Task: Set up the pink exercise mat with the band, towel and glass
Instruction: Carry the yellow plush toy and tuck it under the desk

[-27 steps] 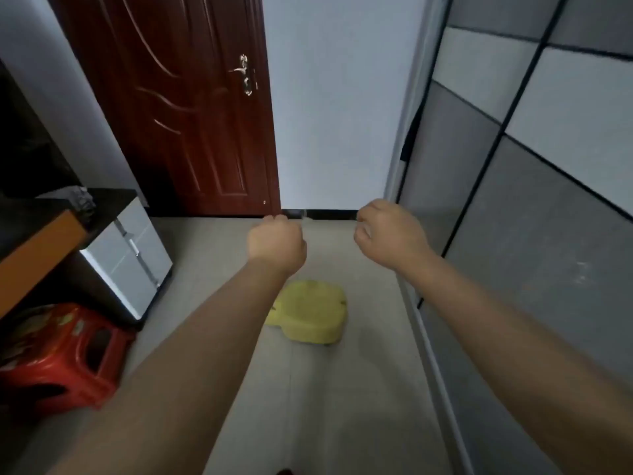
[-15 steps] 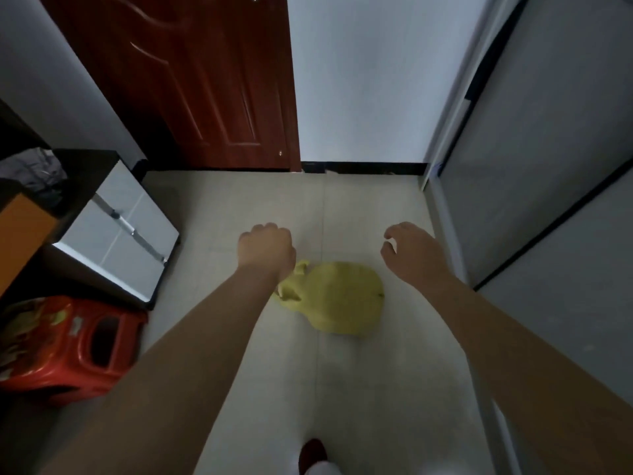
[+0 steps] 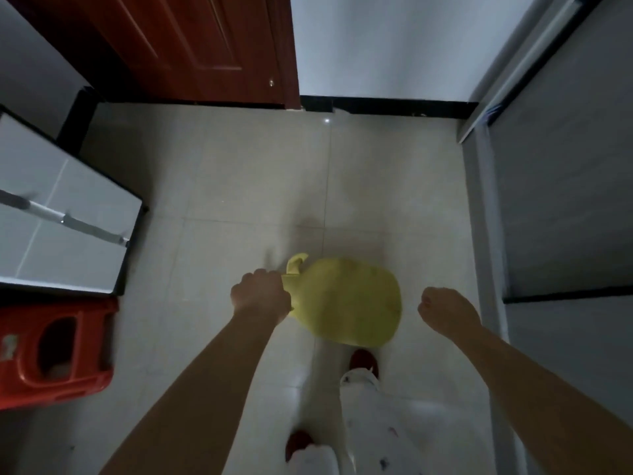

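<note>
Both the left hand (image 3: 261, 296) and right hand (image 3: 445, 311) hang clenched and empty above a soft-looking yellow bundle (image 3: 346, 301) on the floor (image 3: 239, 186), probably light and best lifted by its small loop (image 3: 296, 264).

The floor (image 3: 239, 173) is open up to the red door (image 3: 205, 46). A yellow thing (image 3: 346, 303), maybe a bag, lies mid-floor. A white cabinet (image 3: 68, 214) and red stool (image 3: 54, 351) block the left.

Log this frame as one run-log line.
left hand: fist, beside yellow object, contact unclear | right hand: curled, empty | mat, band, towel, glass: not visible
</note>
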A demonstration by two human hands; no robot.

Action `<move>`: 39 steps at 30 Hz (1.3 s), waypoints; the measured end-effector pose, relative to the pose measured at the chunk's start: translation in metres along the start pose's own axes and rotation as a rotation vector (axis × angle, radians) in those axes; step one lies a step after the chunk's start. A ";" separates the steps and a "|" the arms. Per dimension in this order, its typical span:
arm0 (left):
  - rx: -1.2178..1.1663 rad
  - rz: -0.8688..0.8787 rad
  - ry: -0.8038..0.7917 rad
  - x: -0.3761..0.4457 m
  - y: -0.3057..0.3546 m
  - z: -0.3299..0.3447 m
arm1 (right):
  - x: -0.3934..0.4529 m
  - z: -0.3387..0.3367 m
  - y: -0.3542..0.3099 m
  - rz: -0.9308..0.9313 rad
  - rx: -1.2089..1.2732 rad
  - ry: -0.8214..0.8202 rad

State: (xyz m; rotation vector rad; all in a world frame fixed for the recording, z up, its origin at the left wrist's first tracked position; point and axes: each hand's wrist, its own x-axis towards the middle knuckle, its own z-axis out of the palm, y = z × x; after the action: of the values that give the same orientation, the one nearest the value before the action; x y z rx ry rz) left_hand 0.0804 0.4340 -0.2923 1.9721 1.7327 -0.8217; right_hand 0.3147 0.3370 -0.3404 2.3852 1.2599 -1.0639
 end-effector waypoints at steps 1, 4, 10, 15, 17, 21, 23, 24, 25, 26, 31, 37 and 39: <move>-0.037 -0.038 -0.023 0.023 0.002 0.006 | 0.022 0.006 -0.003 0.026 0.014 -0.026; -0.070 -0.086 -0.095 0.074 0.003 0.041 | 0.074 0.032 -0.010 0.088 0.090 -0.095; 0.015 -0.094 -0.209 0.166 0.009 0.155 | 0.168 0.127 -0.002 0.137 0.020 -0.222; 0.095 -0.201 -0.263 0.224 0.013 0.236 | 0.214 0.191 0.003 0.274 -0.142 -0.183; 0.118 -0.248 -0.305 0.246 0.009 0.264 | 0.231 0.209 0.008 0.317 -0.252 -0.172; 0.085 -0.243 -0.333 0.272 -0.002 0.295 | 0.253 0.220 0.016 0.324 -0.380 -0.150; 0.106 -0.191 -0.344 0.277 -0.006 0.300 | 0.259 0.218 0.016 0.314 -0.396 -0.181; 0.119 -0.167 -0.353 0.279 -0.007 0.300 | 0.261 0.216 0.014 0.309 -0.403 -0.190; 0.124 -0.152 -0.363 0.280 -0.008 0.298 | 0.262 0.214 0.013 0.311 -0.412 -0.196; 0.125 -0.136 -0.362 0.281 -0.009 0.296 | 0.261 0.212 0.011 0.317 -0.420 -0.203; 0.062 -0.126 -0.369 0.268 -0.019 0.276 | 0.240 0.193 -0.002 0.261 -0.408 -0.178; -0.023 -0.274 -0.395 0.235 -0.060 0.233 | 0.221 0.149 -0.056 0.095 -0.337 -0.083; -0.037 -0.349 -0.417 0.212 -0.083 0.220 | 0.211 0.137 -0.084 0.007 -0.349 -0.055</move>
State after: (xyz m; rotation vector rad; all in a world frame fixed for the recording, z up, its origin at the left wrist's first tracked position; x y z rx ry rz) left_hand -0.0257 0.4675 -0.5886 1.3616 1.8314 -1.2065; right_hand 0.2576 0.4477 -0.5747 2.0835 1.2951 -0.8224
